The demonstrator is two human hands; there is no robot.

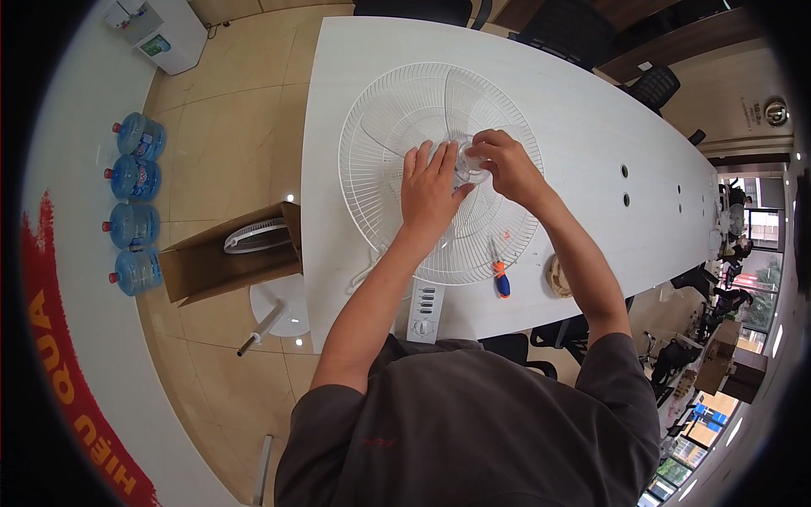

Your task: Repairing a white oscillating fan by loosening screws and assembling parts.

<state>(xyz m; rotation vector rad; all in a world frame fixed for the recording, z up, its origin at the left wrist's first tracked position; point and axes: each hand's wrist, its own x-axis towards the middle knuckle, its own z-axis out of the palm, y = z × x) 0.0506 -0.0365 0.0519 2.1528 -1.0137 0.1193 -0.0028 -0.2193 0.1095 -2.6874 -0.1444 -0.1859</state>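
Observation:
A white wire fan guard lies on the white table before me, with clear fan blades over it. My left hand is spread flat over the blades, just left of the hub, with its fingers stretched out. My right hand has its fingers closed round a clear plastic piece at the hub. Its exact shape is partly hidden by the fingers. The fan's white control panel, with buttons and a dial, sticks out below the guard toward my body.
An orange-and-blue screwdriver and a brown roll lie near the guard. On the floor at left are an open cardboard box holding another wire guard, a round white base with a pole, and several blue water bottles.

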